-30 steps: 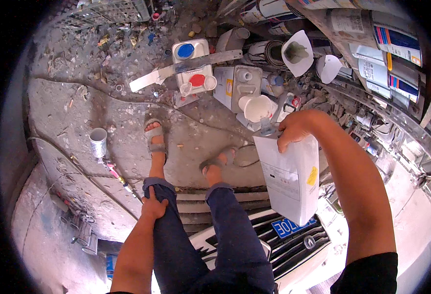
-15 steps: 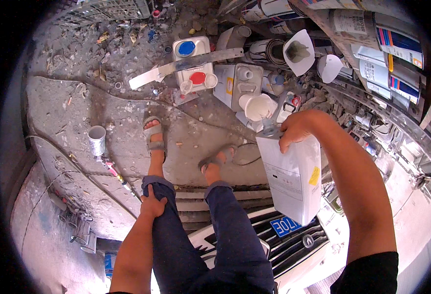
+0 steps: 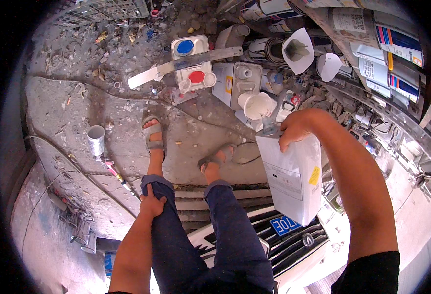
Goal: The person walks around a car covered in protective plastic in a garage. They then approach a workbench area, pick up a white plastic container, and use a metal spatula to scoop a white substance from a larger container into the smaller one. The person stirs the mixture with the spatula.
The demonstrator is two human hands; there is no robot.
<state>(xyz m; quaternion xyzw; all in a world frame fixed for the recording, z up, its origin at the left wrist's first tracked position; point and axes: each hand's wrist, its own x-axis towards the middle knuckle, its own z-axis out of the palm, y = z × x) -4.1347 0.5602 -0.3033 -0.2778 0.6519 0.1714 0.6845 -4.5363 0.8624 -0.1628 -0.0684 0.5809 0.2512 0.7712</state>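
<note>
My right hand [image 3: 296, 130] is closed on the top end of a tall white rectangular can [image 3: 293, 171] with a yellow label. The can is tipped, and its clear spout [image 3: 269, 127] lies close to the rim of a white plastic cup [image 3: 257, 106]. Whether liquid is flowing between them is too small to tell. Next to the cup stands a grey-white canister [image 3: 247, 85] with a round cap. My left hand [image 3: 152, 203] rests on my left trouser leg at the knee, thumb apart from the fingers, with no object in it.
A long flat blade [image 3: 186, 63] lies across a white canister [image 3: 192, 78] with blue and red caps. Shelves of paint tins [image 3: 396, 39] line the right. A hose [image 3: 73, 159] and a stained cup [image 3: 96, 139] are at left. A white car front [image 3: 293, 245] is below.
The view has shifted very slightly. Both hands and the tipped can keep nearly the same pose.
</note>
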